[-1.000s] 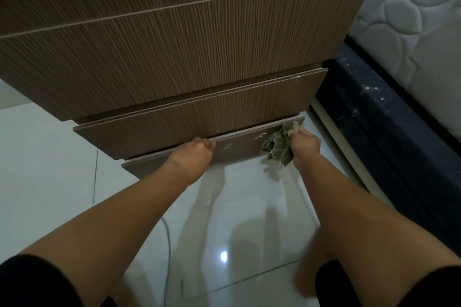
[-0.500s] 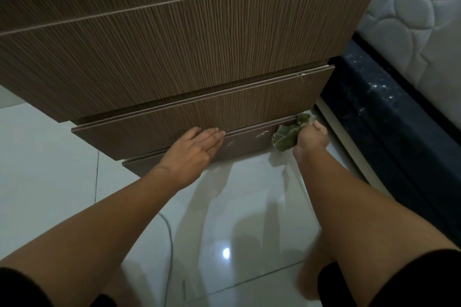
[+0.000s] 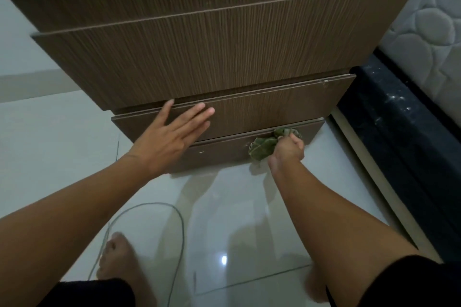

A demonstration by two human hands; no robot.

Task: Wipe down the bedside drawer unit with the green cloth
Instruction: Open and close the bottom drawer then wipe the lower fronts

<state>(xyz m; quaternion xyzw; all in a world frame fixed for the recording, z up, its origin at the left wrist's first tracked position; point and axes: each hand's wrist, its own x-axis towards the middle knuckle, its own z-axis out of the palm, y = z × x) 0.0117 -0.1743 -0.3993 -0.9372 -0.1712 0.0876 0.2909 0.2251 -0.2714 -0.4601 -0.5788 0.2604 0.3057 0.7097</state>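
**Surface and material notes**

I am seeing the bedside drawer unit (image 3: 224,52) showing a matt brown wood-grain laminate with fine vertical striations; small pale scuffs are marking the lowest panel. The green cloth (image 3: 262,148) is looking crumpled, soft and slightly frayed. The floor (image 3: 62,137) is presenting glossy pale tile, reflecting a light. The mattress (image 3: 429,40) is reading as quilted white fabric. A thin grey cable (image 3: 180,227) is looking smooth.
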